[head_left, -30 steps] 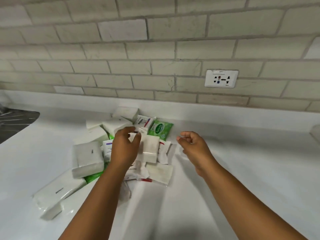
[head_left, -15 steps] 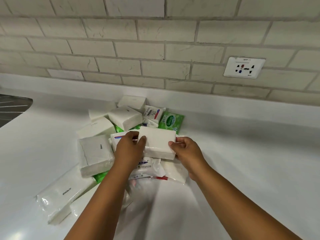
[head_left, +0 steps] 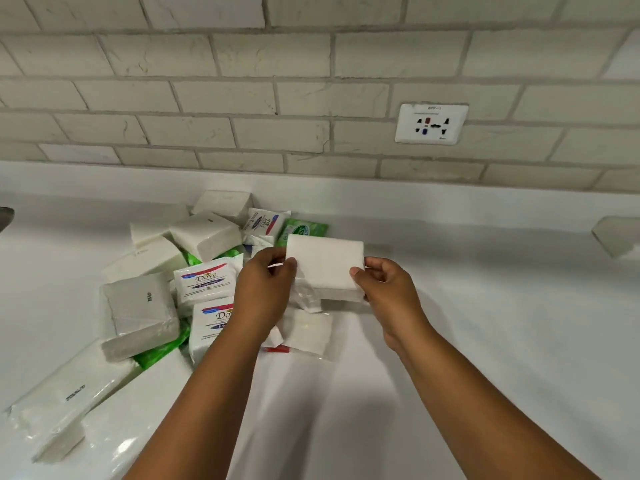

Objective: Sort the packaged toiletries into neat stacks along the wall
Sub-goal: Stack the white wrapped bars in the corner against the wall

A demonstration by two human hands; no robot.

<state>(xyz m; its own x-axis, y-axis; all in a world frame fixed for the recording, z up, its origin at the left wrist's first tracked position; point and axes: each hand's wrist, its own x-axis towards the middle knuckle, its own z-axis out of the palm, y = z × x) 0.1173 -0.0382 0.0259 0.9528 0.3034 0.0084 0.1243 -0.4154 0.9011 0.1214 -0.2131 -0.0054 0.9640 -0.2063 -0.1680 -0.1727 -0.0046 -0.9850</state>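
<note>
Head view. My left hand (head_left: 265,289) and right hand (head_left: 388,289) pinch the short ends of a plain white plastic-wrapped tissue pack (head_left: 325,263), lifted just above the right side of the jumbled pile, near the back edge of the white tabletop (head_left: 485,341). No stack stands along the tiled wall (head_left: 311,98) yet.

To do it well, I think: keep the pack level, carry it to the bare strip at the back edge, square its long side to the wall, then set like packs on top.

Legible: "Dove" on two white soap sachets (head_left: 204,280); "care" on a green wipes pouch (head_left: 304,230). Print on the grey-white wrapped block (head_left: 138,306) is too small to read.
</note>
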